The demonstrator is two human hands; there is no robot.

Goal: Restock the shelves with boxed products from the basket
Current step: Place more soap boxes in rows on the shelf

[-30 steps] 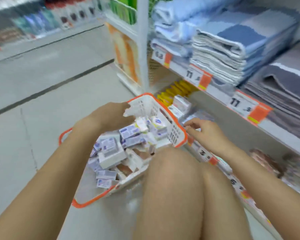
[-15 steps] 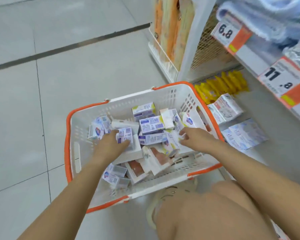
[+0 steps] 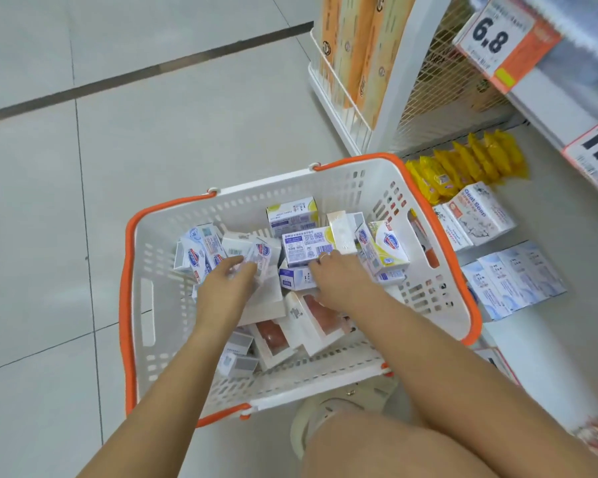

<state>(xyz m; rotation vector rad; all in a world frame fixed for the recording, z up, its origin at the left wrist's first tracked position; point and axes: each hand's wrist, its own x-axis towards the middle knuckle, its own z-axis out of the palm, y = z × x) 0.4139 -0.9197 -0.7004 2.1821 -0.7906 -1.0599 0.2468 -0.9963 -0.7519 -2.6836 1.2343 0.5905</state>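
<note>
On the gray tile floor [image 3: 152, 150], at about 6 o'clock from the shelf post, sat a white basket [image 3: 325, 181] with an orange rim. It was full of small soap boxes [image 3: 308, 248], all mixed up and lying every which way. Most were white with blue or purple print. Two bigger white boxes with a pink window [image 3: 273, 339] lay near the 6 o'clock side of the basket.

Both hands were down inside the basket. The left hand [image 3: 227, 288] was at about 9 o'clock from the middle of the pile. Its fingers were bent around a small white and blue box [image 3: 265, 253], and it looked like it was holding it, though the picture was blurry there. The right hand [image 3: 339, 282] was near the middle of the pile. Its fingers were curled down onto the boxes, with the fingertips touching a box with a bar code. I could not tell if it was gripping one. A ring showed on one finger.

At 3 o'clock from the basket was the bottom shelf [image 3: 567, 339]. Some boxes already stood on it: goat soap boxes [image 3: 477, 215] and pale blue boxes [image 3: 518, 277] below them. Yellow packs [image 3: 470, 167] were lined up at about 1 o'clock. Price tags [image 3: 497, 39] hung on the shelf above. Tall orange boxes [image 3: 359, 46] stood in a wire rack at 12 o'clock. A knee [image 3: 377, 443] and a light shoe [image 3: 325, 408] showed at 6 o'clock.
</note>
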